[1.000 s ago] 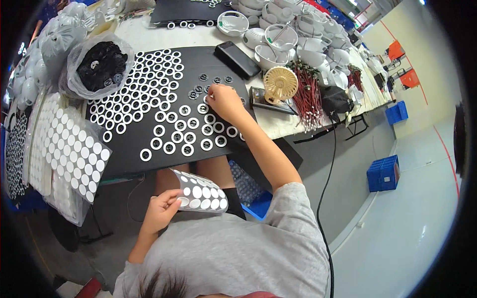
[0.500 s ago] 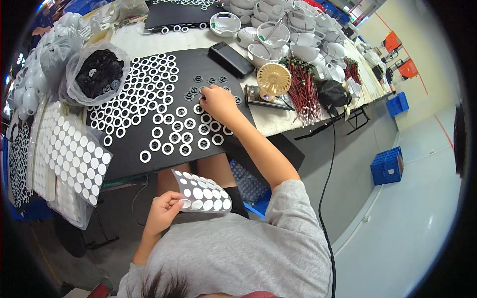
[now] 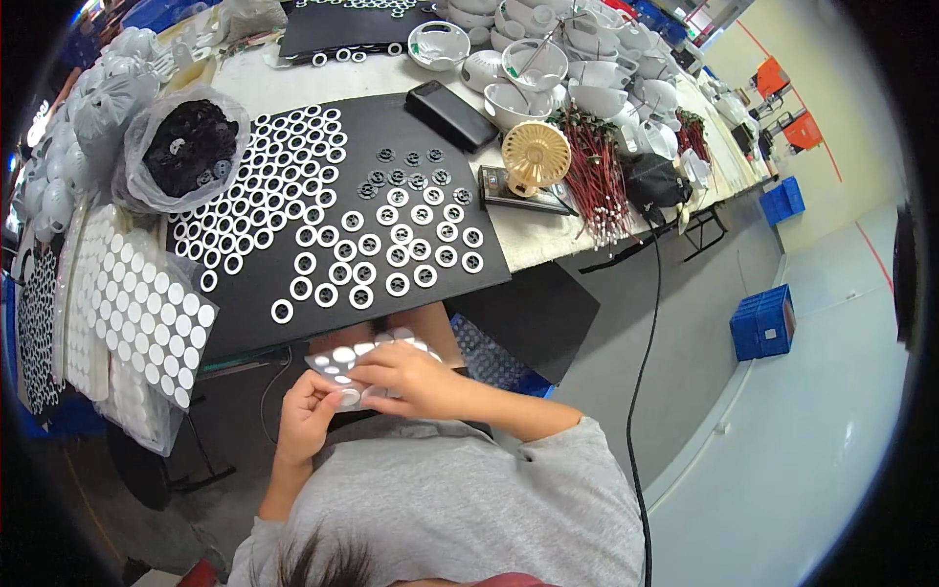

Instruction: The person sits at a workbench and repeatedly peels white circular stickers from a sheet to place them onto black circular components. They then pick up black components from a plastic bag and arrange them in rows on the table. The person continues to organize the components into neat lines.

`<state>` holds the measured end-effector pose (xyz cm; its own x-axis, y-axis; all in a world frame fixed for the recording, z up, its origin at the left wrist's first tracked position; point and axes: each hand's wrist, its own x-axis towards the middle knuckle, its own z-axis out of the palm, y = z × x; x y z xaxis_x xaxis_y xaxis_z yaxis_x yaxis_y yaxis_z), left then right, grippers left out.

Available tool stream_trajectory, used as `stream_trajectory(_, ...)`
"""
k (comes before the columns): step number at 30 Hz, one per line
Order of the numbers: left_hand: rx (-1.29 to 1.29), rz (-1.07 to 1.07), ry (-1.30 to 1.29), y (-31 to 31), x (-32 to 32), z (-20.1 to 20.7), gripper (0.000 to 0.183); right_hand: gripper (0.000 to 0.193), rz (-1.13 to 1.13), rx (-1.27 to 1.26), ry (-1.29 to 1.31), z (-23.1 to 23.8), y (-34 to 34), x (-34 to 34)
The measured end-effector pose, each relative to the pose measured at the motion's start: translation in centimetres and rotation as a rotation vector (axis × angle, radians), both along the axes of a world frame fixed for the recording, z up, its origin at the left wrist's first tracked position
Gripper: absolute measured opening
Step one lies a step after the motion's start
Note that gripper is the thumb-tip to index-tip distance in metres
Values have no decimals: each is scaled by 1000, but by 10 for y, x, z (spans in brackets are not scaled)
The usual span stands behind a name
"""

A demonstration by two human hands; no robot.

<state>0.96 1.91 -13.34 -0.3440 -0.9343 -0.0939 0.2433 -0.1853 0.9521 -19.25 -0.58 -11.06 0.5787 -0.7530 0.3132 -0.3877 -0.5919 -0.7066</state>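
My left hand pinches the near left corner of a clear sheet of round white stickers, held over my lap just off the table edge. Across that sheet lies my right hand, its fingers bent and closed on it beside a sticker near my left thumb. Whether a sticker is lifted between its fingertips cannot be made out. On the black board in front of me, white rings lie in rows, several with black discs inside. Bare black discs sit at the board's far right.
A plastic bag of black parts stands left of the rings, beside more sticker sheets. Behind the board are a black power bank, a small yellow fan, red wires and white bowl-shaped housings.
My right hand has left the black discs on the board and come back to the sticker sheet. The discs' area now has white rings over more of them. My left hand keeps hold of the sheet.
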Motion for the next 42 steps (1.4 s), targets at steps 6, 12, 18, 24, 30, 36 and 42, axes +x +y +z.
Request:
stream_trajectory(6, 9, 9, -49, -4, -4, 4, 7, 34, -81, 98, -55, -19, 16, 7)
stream_trajectory(12, -16, 123, -158, -4, -14, 2, 6, 33, -252, -203, -92, -18, 19, 23)
stream_trajectory(18, -56, 197, -126, -1, -16, -1, 18, 30, -179, -255, -75, -26, 19, 26)
stream_trajectory(24, -34, 29, -165, 1, -7, 6, 27, 21, -172, -172, -142, -28, 18, 25)
stream_trajectory(30, -125, -66, -287, 3, 6, -6, 34, 17, -112, -38, -153, -30, 14, 20)
stream_trajectory(36, -131, -56, -334, 6, 1, -1, 41, 13, -35, -93, -145, -21, 7, 19)
stream_trajectory(42, -203, -165, -474, 3, 6, 8, 45, 12, -4, 79, -147, -23, 9, 18)
